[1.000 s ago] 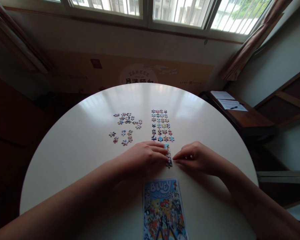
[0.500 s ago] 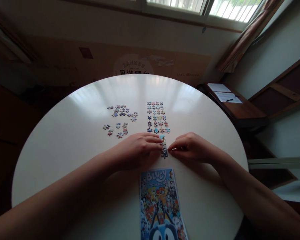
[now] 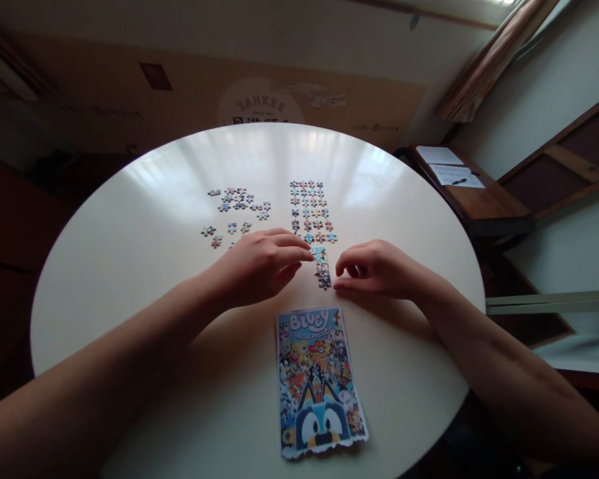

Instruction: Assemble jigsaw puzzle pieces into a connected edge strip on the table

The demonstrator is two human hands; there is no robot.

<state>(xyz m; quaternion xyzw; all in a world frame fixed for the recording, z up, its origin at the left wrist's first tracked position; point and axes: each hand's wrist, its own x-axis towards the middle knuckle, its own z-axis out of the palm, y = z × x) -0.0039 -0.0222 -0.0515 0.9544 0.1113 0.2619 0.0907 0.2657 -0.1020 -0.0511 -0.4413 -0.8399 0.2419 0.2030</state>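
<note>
A short strip of joined puzzle pieces (image 3: 321,267) lies on the round white table (image 3: 144,246) between my hands. My left hand (image 3: 259,263) rests just left of the strip, its fingers stretched toward the strip's top end and lifted slightly. My right hand (image 3: 377,268) sits on the table right of the strip, fingers curled loosely, thumb tip near the strip's lower end, nothing visibly held. A printed reference picture (image 3: 318,378) with "Bluey" on it lies close to me, below the strip.
Sorted puzzle pieces in rows (image 3: 311,209) lie beyond the strip; loose pieces (image 3: 234,209) are scattered further left. A dark wooden side table with papers and a pen (image 3: 452,174) stands to the right. A cardboard panel (image 3: 259,103) leans on the wall behind.
The camera has tilted down, so everything sits higher in the picture. Both hands have eased off the strip: left fingers lifted, right fingers drawn back a little.
</note>
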